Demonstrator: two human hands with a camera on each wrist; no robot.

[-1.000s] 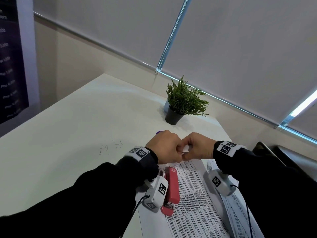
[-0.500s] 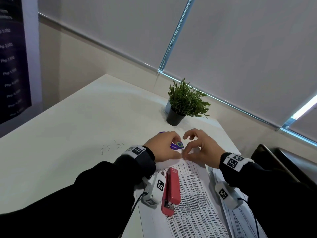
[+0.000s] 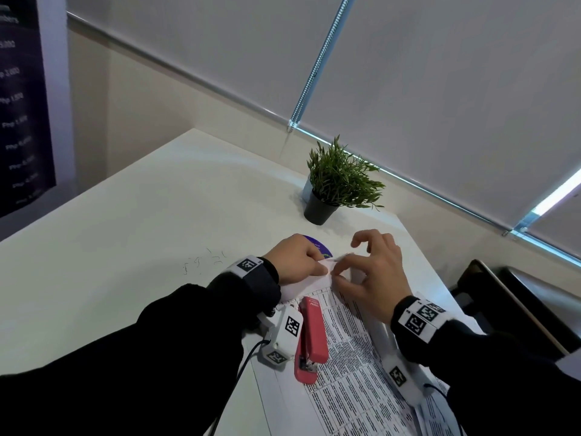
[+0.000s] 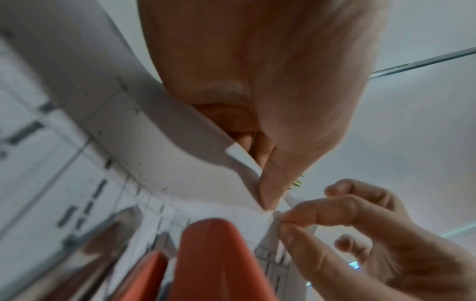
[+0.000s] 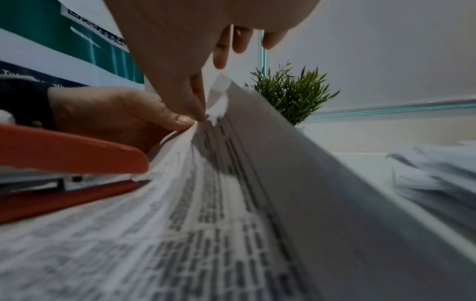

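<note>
— Step in hand?
— Parting the far corner of printed sheets (image 3: 352,372), lying on table (image 3: 157,231) under red stapler (image 3: 311,335). Pinched from both sides: left hand (image 3: 295,262) thumb-to-finger, right hand (image 3: 374,278) likewise.
— Next?
— Probably peel slowly; avoid tearing.

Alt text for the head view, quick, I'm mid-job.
The left hand and the right hand both pinch the far corner of printed sheets lying on a white table. A red stapler rests on the sheets beside the left wrist, and a small potted plant stands beyond the hands.
</note>
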